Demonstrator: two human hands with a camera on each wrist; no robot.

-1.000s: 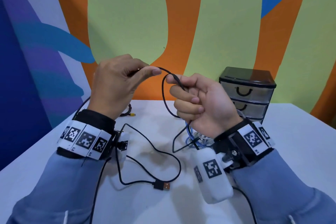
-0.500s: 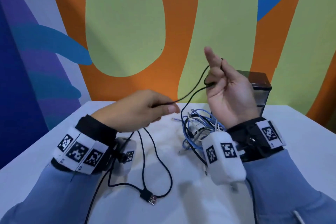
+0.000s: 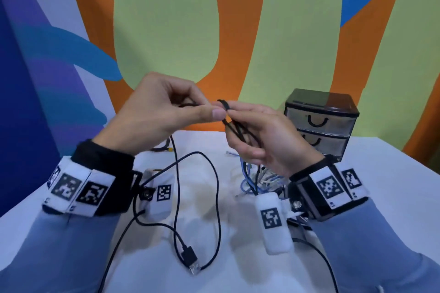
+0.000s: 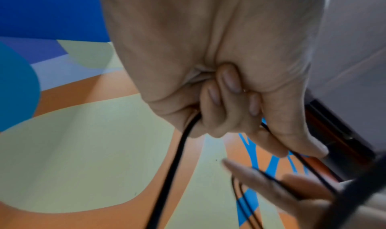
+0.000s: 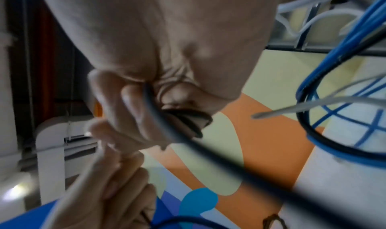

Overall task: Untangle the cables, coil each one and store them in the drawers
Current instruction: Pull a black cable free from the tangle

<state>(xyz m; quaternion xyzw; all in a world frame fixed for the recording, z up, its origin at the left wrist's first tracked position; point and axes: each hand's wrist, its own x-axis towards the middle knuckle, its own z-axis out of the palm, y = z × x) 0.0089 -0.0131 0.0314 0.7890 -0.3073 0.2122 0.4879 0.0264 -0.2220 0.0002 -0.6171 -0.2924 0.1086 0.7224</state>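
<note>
head view: both hands are raised above the white surface (image 3: 392, 188), close together in front of the painted wall. the left hand (image 3: 152, 116) pinches the black cable (image 3: 217, 197) between thumb and forefinger, its other fingers curled in. the right hand (image 3: 259, 140) holds several loops of the same cable wound over its fingers (image 3: 240, 107), which are curled round the strands. from the hands the cable drops to the surface in a wide loop and ends in a usb plug (image 3: 190, 260) lying near the front edge. under the right hand lies a tangle of blue and white cables (image 3: 252, 178). the black drawer unit (image 3: 321, 123) stands just behind the right wrist, its drawers shut. another dark cable with a yellow tip (image 3: 164, 149) lies behind the left wrist.

left wrist view: the left hand (image 4: 219, 67) has three fingers (image 4: 227, 104) curled tight into the palm, with the black cable (image 4: 175, 166) coming out from under them and running down. thumb and forefinger reach toward the blurred fingers of the right hand (image 4: 282, 188), and thin black strands stretch between the two.

right wrist view: the right hand (image 5: 156, 42) has its fingers (image 5: 129, 117) curled around black cable (image 5: 208, 151) loops in the palm. the blue and white cables (image 5: 325, 77) hang at the right, blurred. the left hand (image 5: 104, 191) shows at the lower left.
</note>
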